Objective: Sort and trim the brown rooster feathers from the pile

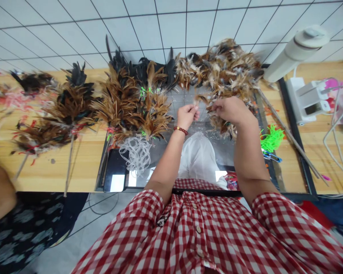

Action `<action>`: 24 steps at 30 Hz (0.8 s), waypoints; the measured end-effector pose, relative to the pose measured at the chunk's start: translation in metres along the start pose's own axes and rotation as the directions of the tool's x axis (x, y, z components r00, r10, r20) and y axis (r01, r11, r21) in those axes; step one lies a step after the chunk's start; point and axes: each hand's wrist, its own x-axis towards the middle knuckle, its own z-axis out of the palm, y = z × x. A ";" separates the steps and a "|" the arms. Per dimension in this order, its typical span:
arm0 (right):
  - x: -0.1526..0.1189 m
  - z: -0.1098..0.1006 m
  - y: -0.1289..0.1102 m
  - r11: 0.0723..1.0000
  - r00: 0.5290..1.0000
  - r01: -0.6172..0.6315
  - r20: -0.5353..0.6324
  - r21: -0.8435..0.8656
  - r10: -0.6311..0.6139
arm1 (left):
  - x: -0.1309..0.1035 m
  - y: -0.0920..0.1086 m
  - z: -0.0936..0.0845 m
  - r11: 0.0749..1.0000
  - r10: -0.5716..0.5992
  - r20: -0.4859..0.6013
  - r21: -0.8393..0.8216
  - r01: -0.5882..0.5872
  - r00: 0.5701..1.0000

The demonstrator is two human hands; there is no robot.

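My left hand (188, 115), a beaded bracelet on its wrist, is closed in a pinch over the dark glass work surface (174, 99). A small brown feather (199, 99), blurred, shows at its fingertips. My right hand (231, 109) is at the near edge of a loose pile of brown and white feathers (227, 68). Its fingers are curled together, and what they hold, if anything, cannot be made out. Left of my hands lie bunches of brown feathers (118, 97) with black feathers (131, 68) behind them, some tied with green strands.
Clear plastic strips (136, 154) lie beside a phone (114, 171). On the right are green strands (273, 137), thin sticks (291, 139), a white bottle (295, 53) and a charger with cables (303, 101). Feather dusters (74, 99) and another person's arm (0, 186) are at left.
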 end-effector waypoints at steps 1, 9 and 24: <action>-0.001 0.000 0.004 0.999 0.995 -0.034 0.091 -0.020 0.035 | 0.001 0.000 0.000 0.999 -0.002 -0.024 -0.033 0.001 1.000; 0.005 0.011 -0.011 0.996 0.982 -0.062 0.175 -0.066 0.073 | 0.003 0.003 -0.005 0.994 0.006 -0.077 -0.107 -0.015 0.997; 0.002 0.010 -0.025 0.996 0.996 0.066 -0.058 -0.065 -0.070 | 0.009 -0.018 -0.008 0.876 0.374 0.147 0.268 -0.401 0.916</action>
